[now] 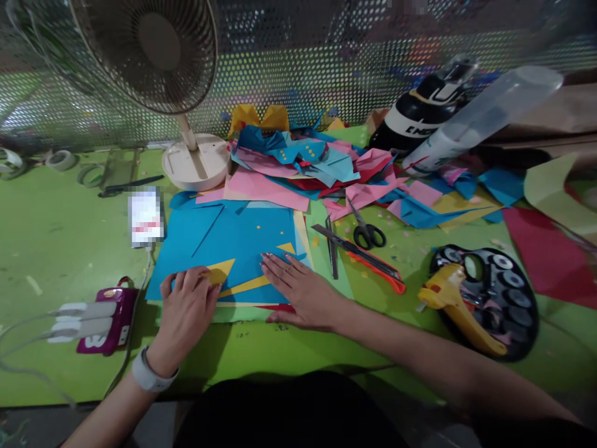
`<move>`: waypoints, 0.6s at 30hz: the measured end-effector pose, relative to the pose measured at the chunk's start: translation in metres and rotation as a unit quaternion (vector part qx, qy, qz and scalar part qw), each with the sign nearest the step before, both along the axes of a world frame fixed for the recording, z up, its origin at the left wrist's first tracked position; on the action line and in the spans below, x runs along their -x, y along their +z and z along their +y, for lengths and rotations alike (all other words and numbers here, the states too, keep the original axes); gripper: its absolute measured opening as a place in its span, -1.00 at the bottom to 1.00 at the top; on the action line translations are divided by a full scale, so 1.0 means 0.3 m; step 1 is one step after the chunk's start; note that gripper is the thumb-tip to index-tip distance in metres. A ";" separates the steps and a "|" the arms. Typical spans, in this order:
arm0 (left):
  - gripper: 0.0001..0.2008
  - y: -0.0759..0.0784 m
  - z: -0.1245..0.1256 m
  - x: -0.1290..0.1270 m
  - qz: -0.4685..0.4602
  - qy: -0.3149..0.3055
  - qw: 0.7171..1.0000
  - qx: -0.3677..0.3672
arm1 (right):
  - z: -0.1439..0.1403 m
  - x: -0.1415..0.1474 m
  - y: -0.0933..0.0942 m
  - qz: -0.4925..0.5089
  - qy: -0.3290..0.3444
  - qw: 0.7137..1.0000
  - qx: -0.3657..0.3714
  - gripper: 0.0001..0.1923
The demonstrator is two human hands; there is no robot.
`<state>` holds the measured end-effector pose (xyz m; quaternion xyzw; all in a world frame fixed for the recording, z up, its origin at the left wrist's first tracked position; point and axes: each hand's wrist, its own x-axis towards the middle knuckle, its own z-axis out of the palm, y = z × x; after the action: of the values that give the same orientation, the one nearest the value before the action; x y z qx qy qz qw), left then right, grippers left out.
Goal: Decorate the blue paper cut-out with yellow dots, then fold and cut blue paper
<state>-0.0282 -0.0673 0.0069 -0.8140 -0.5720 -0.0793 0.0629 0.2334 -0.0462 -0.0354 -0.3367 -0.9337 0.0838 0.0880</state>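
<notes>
A stack of coloured paper lies in front of me, a blue sheet point(252, 230) on top. My left hand point(189, 305), fingers curled, pinches a pointed piece of yellow paper point(221, 274) over the sheet's near left part; the fingertips are partly hidden. Flat on the near right part rests my right hand point(298, 286), fingers stretched out, at the end of a yellow paper strip point(247, 285). Beyond its fingertips is a small yellow scrap point(286, 247). To the right lie an orange utility knife point(373, 264), tweezers point(332, 249) and black-handled scissors point(368, 235).
Crumpled paper scraps point(298, 155) are piled at the back. A fan point(198, 165) stands behind left, near a phone point(146, 216) and a purple power strip point(105, 320). On the right are a yellow glue gun point(459, 308) on a black palette point(517, 298) and bottles point(410, 118).
</notes>
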 end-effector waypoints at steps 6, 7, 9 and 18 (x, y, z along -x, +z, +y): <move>-0.75 0.027 0.001 -0.054 -0.002 -0.004 0.999 -0.052 | -0.001 -0.001 0.000 0.002 0.002 1.000 -0.007 -0.06; -0.68 0.018 0.004 -0.084 -0.002 -0.033 0.998 -0.044 | 0.000 -0.001 0.000 0.001 0.003 1.000 -0.009 -0.06; -0.56 -0.011 0.010 -0.148 0.011 -0.074 0.997 -0.026 | 0.000 0.000 -0.001 -0.001 0.004 1.000 -0.014 -0.06; -0.42 -0.082 -0.023 -0.280 0.093 -0.048 0.993 0.044 | -0.007 0.001 -0.011 0.008 0.001 1.000 -0.012 -0.11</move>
<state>0.0559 -0.0742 -0.0176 -0.8466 -0.5265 0.0193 0.0761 0.2330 -0.0482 -0.0387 -0.3342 -0.9341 0.0759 0.0996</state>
